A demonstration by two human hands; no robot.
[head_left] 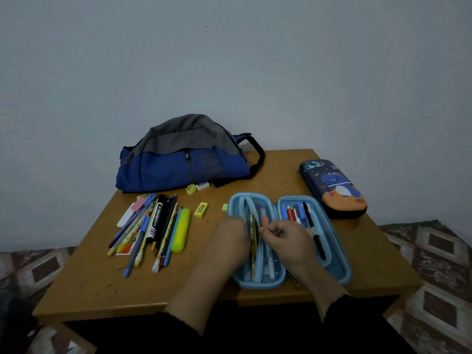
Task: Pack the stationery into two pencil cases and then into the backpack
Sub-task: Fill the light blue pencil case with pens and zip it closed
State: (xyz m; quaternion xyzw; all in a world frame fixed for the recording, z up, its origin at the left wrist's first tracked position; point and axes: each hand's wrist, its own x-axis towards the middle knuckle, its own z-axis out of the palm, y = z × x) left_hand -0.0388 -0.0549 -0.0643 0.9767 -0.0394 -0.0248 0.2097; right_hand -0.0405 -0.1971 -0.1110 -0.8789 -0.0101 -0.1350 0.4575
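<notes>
The open case (288, 241) lies on the surface (102, 282) near its front edge. The left hand (229, 238) reaches into the case's left half, its grip hidden (fingers out of sight). The right hand (283, 238) has its grip curled, pinching the mesh flap (263, 254). Loose pens (153, 226) lie left, the shut dinosaur case (334, 187) right, the backpack (184, 159) behind.
</notes>
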